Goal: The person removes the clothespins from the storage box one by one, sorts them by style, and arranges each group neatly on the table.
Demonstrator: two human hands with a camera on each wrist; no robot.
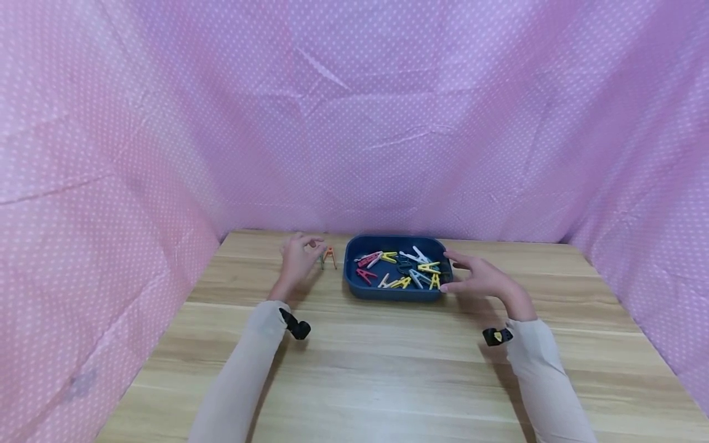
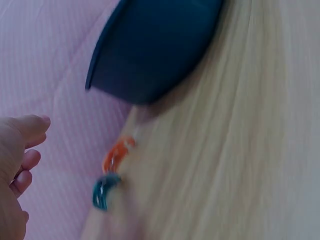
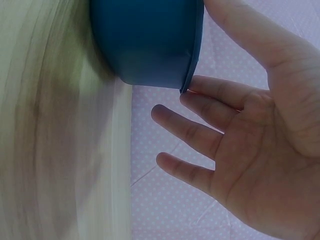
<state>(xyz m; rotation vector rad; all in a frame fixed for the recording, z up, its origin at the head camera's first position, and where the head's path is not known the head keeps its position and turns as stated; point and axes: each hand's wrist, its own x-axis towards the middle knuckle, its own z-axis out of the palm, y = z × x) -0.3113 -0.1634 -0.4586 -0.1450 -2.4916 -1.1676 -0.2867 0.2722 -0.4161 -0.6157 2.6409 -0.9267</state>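
Note:
A dark blue plastic basin holds several clothespins in yellow, red, pink, white and blue. My right hand is at its right end, fingers spread and fairly straight; in the right wrist view the fingertips are right at the rim. Left of the basin, an orange clothespin and a teal clothespin stand close together on the table. My left hand hovers beside them with its fingers loosely bent. The left wrist view shows nothing between the visible fingers.
The light wood table ends at a back edge just behind the basin. Pink dotted cloth hangs behind it and along both sides. Black wrist straps sit at the cuffs of pale sleeves.

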